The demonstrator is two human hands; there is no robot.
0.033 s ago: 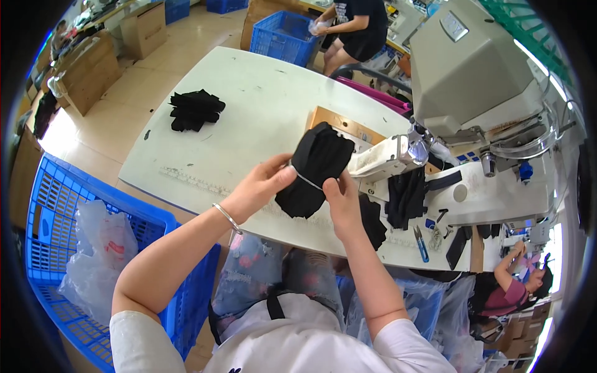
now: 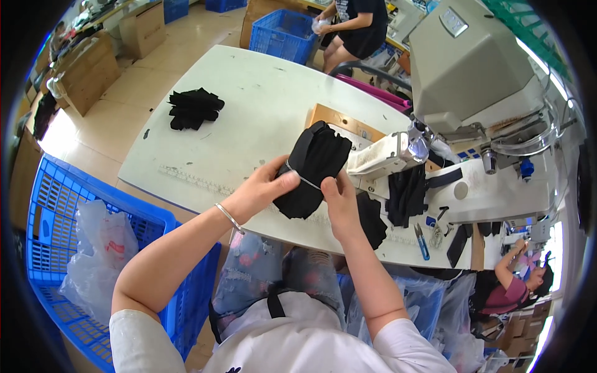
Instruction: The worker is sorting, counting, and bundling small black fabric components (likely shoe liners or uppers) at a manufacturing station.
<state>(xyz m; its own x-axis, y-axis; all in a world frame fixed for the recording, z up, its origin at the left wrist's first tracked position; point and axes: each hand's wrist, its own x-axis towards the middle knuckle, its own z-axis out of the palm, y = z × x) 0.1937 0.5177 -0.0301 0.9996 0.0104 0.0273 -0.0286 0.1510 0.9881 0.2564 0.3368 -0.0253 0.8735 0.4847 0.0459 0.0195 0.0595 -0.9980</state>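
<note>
A thick bundle of black fabric pieces [image 2: 316,155], with a thin pale band around its middle, is held above the white table [image 2: 249,81]. My left hand [image 2: 268,186] grips its left side, thumb on top by the band. On the right side, my right hand [image 2: 339,202] holds it with the thumb against the lower edge near the band. The fingers beneath the bundle are hidden. Just right of it is the pale arm of a sewing machine [image 2: 380,155]. More black fabric pieces [image 2: 372,221] lie beside my right hand, and others [image 2: 405,198] hang by the machine.
A separate pile of black fabric [image 2: 196,109] lies on the table's far left. Blue-handled thread snips [image 2: 422,242] rest near the front right. A blue crate [image 2: 112,193] with plastic bags stands at my left. Other people [image 2: 354,28] work beyond the table and at right.
The bundle has shifted very slightly left and tilted a little in my hands. Both hands keep their grip.
</note>
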